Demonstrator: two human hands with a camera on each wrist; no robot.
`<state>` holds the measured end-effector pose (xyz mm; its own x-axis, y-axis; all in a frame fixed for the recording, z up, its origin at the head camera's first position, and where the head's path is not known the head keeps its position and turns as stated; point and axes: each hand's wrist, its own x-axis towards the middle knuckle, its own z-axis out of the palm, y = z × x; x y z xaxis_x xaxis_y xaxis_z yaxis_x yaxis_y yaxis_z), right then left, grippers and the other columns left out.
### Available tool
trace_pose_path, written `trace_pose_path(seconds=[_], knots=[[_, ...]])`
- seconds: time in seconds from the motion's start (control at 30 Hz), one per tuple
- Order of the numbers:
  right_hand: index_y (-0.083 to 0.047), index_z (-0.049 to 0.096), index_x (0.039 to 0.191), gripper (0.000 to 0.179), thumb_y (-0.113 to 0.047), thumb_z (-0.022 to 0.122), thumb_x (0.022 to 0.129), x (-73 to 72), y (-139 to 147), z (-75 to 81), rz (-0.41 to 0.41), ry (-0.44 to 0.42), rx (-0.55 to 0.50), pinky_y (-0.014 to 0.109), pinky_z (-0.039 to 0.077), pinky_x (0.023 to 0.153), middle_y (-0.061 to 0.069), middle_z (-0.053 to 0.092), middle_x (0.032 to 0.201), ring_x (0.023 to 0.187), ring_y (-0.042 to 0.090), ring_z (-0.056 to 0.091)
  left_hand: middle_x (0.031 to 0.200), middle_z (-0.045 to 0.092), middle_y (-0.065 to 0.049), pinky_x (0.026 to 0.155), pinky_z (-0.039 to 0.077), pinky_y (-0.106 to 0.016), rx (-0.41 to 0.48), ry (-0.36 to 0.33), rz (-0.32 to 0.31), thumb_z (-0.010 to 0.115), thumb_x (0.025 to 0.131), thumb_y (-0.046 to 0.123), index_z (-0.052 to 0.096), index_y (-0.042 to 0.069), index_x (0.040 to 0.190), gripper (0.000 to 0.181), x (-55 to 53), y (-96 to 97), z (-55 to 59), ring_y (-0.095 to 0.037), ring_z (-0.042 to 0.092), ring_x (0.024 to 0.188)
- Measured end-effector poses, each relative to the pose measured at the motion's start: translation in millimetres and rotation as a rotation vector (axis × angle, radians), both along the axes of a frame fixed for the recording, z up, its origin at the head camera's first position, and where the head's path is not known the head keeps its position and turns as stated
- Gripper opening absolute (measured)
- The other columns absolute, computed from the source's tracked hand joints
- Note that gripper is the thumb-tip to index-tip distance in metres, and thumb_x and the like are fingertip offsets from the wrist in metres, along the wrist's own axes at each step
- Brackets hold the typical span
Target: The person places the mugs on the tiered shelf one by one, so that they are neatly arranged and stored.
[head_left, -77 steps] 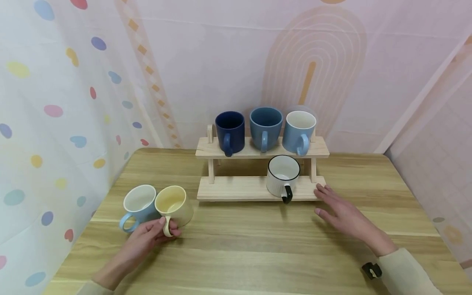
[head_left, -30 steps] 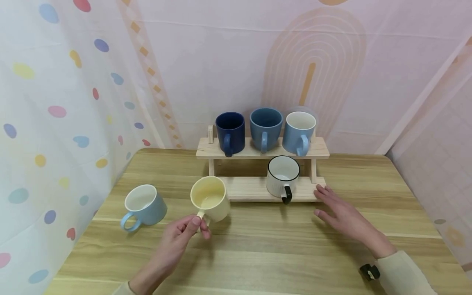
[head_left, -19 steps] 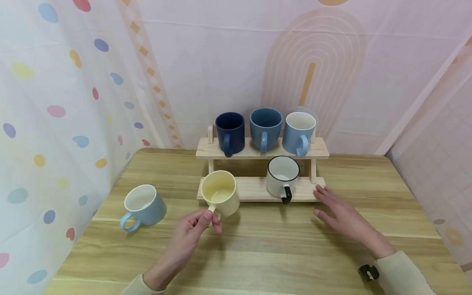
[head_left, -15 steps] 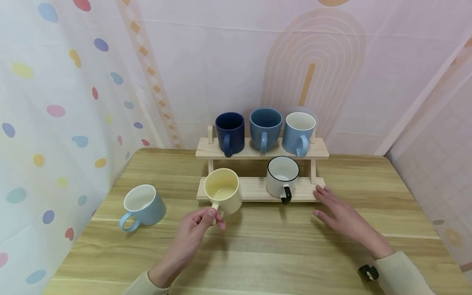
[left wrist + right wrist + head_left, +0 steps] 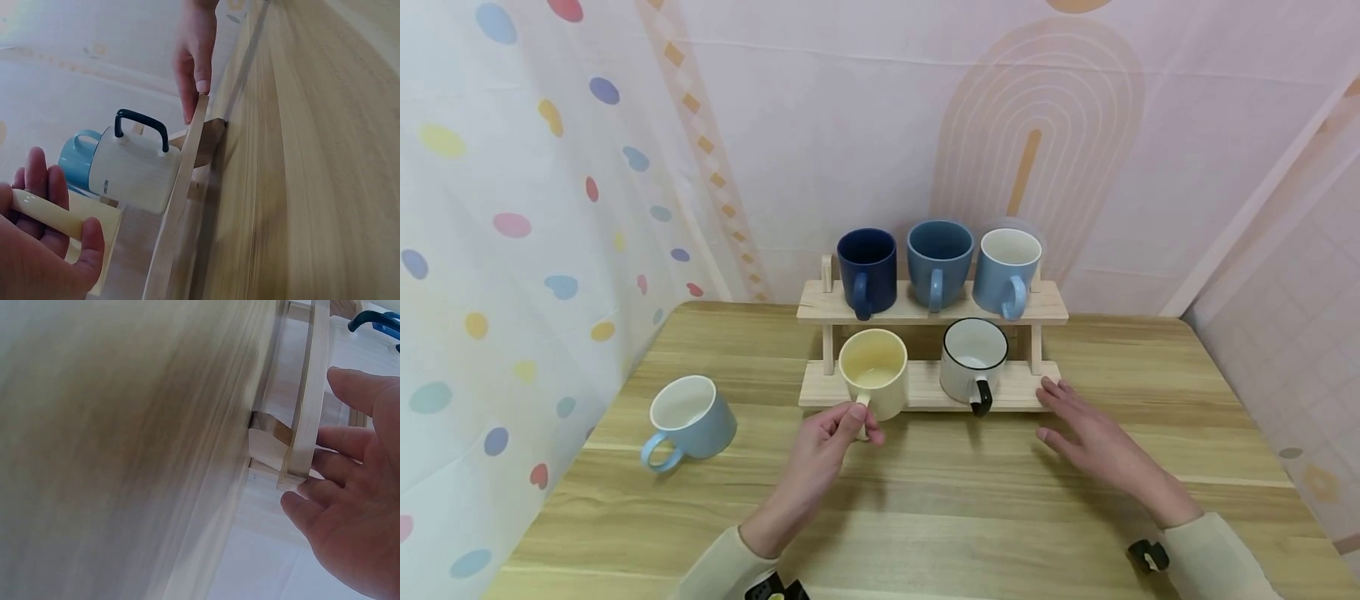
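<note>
Left hand (image 5: 820,450) pinches the yellow mug's (image 5: 874,372) handle; right hand (image 5: 1093,442) lies flat, fingers apart, beside the rack (image 5: 917,392).

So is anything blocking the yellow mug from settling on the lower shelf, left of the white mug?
Nothing visible does. The left hand pinches the yellow mug by its handle at the lower shelf; the shelf's left part is bare, and the white mug stands apart to the right.
</note>
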<state>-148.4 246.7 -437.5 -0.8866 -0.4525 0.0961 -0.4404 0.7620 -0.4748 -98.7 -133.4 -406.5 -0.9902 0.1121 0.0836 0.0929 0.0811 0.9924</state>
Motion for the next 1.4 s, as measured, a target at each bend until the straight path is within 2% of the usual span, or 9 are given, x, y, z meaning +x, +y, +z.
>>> trace_pose_path(seconds=[0.1, 0.37, 0.73, 1.4], knots=[[0.007, 0.047, 0.150, 0.060, -0.028, 0.064, 0.104, -0.4, 0.6, -0.8, -0.003, -0.003, 0.003, 0.066, 0.027, 0.117, 0.023, 0.031, 0.164, 0.151, 0.048, 0.027, 0.082, 0.074, -0.007, 0.099, 0.046, -0.033, 0.006, -0.002, 0.013, 0.051, 0.111, 0.023, 0.068, -0.003, 0.095, 0.035, -5.4, 6.7, -0.9, -0.018, 0.065, 0.097], [0.007, 0.046, 0.150, 0.060, -0.025, 0.065, 0.104, -0.8, 0.7, -1.7, -0.003, -0.011, -0.002, 0.066, 0.027, 0.117, 0.024, 0.031, 0.164, 0.151, 0.048, 0.026, 0.083, 0.074, -0.014, 0.099, 0.044, -0.037, 0.062, -0.019, 0.035, 0.051, 0.111, 0.022, 0.066, -0.016, 0.104, 0.041, -18.4, 23.8, -5.3, -0.017, 0.062, 0.098], [0.005, 0.046, 0.152, 0.061, -0.028, 0.065, 0.104, -0.9, 0.1, -0.3, -0.003, -0.013, 0.002, 0.065, 0.027, 0.118, 0.022, 0.031, 0.165, 0.151, 0.047, 0.026, 0.089, 0.076, -0.012, 0.095, 0.044, -0.034, 0.081, -0.018, 0.048, 0.051, 0.111, 0.024, 0.068, -0.011, 0.106, 0.040, -32.7, 39.8, -13.3, -0.017, 0.061, 0.101], [0.006, 0.046, 0.152, 0.061, -0.028, 0.064, 0.104, -0.5, 0.6, 0.5, -0.001, -0.009, -0.003, 0.065, 0.026, 0.118, 0.023, 0.030, 0.165, 0.151, 0.047, 0.025, 0.089, 0.076, -0.013, 0.092, 0.043, -0.033, 0.059, -0.003, 0.040, 0.050, 0.111, 0.027, 0.068, -0.012, 0.105, 0.043, -45.0, 52.1, -28.8, -0.016, 0.059, 0.096]])
